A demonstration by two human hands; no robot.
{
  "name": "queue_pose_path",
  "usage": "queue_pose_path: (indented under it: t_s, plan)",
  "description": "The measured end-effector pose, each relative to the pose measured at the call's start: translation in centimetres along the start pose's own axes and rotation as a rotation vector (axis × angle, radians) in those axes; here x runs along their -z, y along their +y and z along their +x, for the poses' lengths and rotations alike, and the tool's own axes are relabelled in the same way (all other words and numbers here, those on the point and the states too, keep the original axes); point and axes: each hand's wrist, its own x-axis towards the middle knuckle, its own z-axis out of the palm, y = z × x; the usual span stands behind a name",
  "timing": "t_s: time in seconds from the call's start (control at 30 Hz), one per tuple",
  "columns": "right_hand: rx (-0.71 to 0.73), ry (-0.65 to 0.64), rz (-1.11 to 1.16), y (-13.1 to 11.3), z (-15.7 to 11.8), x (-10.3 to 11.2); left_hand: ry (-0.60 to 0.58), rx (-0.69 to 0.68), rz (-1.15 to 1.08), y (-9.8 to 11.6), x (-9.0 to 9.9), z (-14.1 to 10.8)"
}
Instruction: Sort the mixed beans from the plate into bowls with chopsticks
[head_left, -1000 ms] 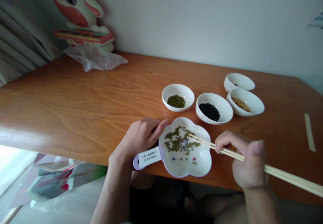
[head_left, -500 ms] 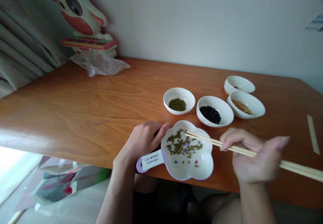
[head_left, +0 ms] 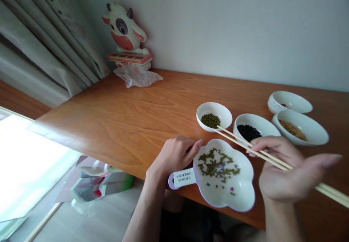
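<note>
My right hand (head_left: 286, 167) is closed on a pair of wooden chopsticks (head_left: 240, 143), whose tips are slightly apart at the near rim of a white bowl (head_left: 225, 116) of green beans (head_left: 211, 120). Whether a bean is between the tips is too small to tell. My left hand (head_left: 178, 154) rests at the left edge of a flower-shaped white dish (head_left: 242, 194) with a purple rim and labelled handle, its thumb on the rim. Scattered green beans (head_left: 211, 165) lie in that dish. A bowl of black beans (head_left: 248, 132) stands to the right of the green-bean bowl.
Farther right are a bowl with tan seeds (head_left: 293, 130) and a bowl (head_left: 298, 103) with a small dark item. A cow toy (head_left: 127, 34) and clear plastic (head_left: 139, 77) sit at the back of the wooden table (head_left: 122, 118). A bag (head_left: 100, 185) is on the floor.
The chopstick tips have moved from over the flower-shaped dish to the green-bean bowl's rim and parted slightly. The whole view has shifted left. My left hand remains at the dish.
</note>
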Motion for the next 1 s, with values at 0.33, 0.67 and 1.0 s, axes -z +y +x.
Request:
queue_pose_path:
  t_s: [0.33,0.67,1.0]
  plan:
    - [0.024,-0.28,-0.153,0.4,-1.8,7.6,0.008,0.021,-0.018,0.1,-0.1,-0.1]
    - [0.023,-0.514,-0.192,0.5,-3.6,7.6,0.005,0.026,-0.02,0.3,0.1,0.0]
    - [0.066,-0.542,-0.197,0.7,-3.5,7.0,0.005,0.038,-0.025,0.1,0.0,-0.1]
